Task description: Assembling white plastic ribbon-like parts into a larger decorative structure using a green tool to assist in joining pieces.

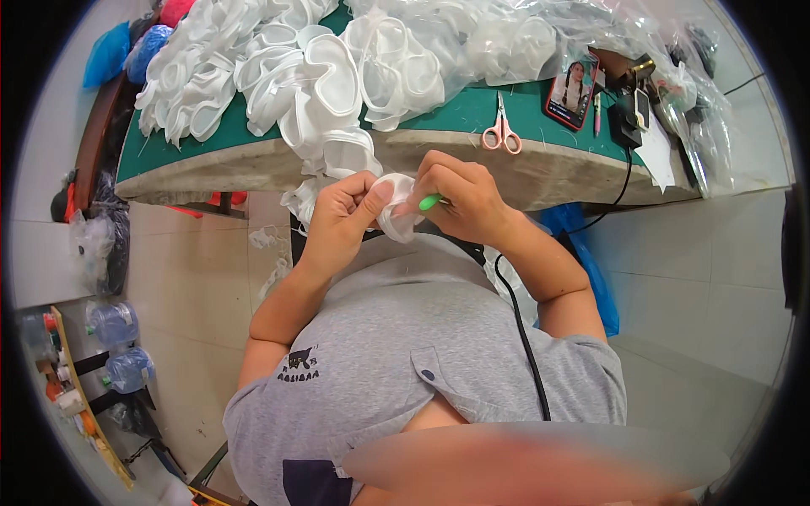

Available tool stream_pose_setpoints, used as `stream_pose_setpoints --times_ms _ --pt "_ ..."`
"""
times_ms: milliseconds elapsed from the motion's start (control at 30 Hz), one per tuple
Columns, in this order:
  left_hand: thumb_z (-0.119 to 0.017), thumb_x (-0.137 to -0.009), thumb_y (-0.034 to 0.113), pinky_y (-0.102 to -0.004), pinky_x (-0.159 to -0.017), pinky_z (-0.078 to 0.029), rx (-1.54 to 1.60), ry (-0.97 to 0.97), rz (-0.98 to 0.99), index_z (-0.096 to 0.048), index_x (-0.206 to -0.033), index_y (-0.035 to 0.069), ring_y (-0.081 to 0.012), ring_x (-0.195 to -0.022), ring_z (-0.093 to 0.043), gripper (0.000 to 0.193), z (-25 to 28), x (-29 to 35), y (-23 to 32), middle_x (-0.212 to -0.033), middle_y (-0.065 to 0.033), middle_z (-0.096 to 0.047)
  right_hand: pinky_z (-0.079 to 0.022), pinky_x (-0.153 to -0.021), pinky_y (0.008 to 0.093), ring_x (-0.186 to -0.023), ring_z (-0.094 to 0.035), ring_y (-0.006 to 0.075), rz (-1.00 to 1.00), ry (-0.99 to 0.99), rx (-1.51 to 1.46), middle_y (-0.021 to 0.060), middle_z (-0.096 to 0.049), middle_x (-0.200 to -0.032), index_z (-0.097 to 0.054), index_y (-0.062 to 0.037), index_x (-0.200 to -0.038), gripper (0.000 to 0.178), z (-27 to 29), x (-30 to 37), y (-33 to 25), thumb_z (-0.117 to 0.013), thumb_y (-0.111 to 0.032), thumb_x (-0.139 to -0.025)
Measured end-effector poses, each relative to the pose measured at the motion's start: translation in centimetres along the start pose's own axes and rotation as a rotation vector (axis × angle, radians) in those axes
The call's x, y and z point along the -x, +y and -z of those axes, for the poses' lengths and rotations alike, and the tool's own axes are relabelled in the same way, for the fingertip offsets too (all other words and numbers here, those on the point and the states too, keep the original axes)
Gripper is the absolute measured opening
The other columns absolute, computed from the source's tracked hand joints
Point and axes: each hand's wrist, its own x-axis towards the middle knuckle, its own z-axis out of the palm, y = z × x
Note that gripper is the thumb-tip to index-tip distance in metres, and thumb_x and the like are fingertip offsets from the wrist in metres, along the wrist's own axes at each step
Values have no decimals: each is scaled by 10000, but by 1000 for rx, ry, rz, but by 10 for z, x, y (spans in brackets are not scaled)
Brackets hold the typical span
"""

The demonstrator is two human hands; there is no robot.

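Beyond the hands stretches a green surface with a pale edge. White cup-shaped pieces heap past the left hand; past the right hand lie scissors, then, farther right, a red-cased phone and a pen.

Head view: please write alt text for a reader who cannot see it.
A person's left hand holds a white piece while the right hand grips a green tool beside it. Beyond, a green table bears heaped white pieces, with scissors and a phone to the right.
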Motion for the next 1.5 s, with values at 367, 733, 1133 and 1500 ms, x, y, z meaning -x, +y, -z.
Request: stream_pose_setpoints --times_ms 367,733,1133,1500 --pt "-541 -962 250 -193 -594 -487 -42 226 -126 -598 -887 43 -29 -663 -572 227 16 4 -6 -767 5 -622 -458 -536 327 -649 -574 225 1 -166 220 49 -520 -796 -547 -74 -796 255 6 -10 -32 -761 -146 -679" --pt "-470 -983 191 -237 -713 -521 710 392 -449 -563 -1040 53 -96 -898 -618 175 120 10 37 -1016 -42 -636 -443 -602 377 -698 -569 300 -377 -458 101 91 -557 -793 -574 -14 -800 240 24 16 -8 -759 -123 -691" --pt "-435 -974 100 -278 -836 -524 668 474 -534 -538 -1174 -2 -187 -1047 -596 247 102 34 51 -1184 -113 -596 -430 -609 295 -702 -552 237 -356 -238 -8 95 -563 -842 -652 -10 -926 135 9 -3 -9 -670 -34 -794" --pt "-584 -919 149 -318 -814 -552 580 176 -121 -624 -1102 65 -173 -976 -635 206 9 13 -7 -1072 -60 -657 -318 -503 259 -554 -375 111 -705 374 -866 44 -460 -662 -463 -54 -671 481 52 17 -19 -352 -369 -1016"
